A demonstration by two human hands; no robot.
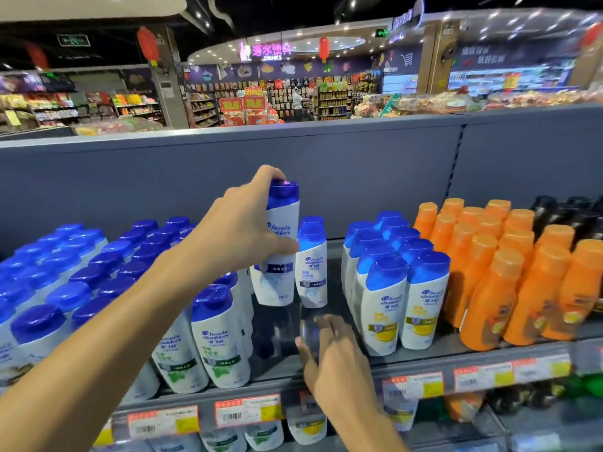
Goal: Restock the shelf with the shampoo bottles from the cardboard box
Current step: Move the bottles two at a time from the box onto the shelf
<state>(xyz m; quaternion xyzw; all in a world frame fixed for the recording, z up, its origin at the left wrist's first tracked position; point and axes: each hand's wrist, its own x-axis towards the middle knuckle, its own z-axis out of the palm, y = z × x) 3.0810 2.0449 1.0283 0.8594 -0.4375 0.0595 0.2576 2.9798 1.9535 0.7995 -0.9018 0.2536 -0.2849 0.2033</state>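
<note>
A shampoo bottle [280, 243] is gripped by the left hand [241, 230] above a half-empty lane of the shelf [408, 363], just beside a standing bottle [311, 265]. The right hand [329, 350] is spread, holding nothing. Neighbouring lanes are filled — this gap remains; the cardboard box is unseen.

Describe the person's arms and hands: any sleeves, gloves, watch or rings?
Both forearms are bare; no sleeve reaches into view. The left hand and right hand wear no gloves. No watch, bracelet or ring shows, though the right hand is blurred.
</note>
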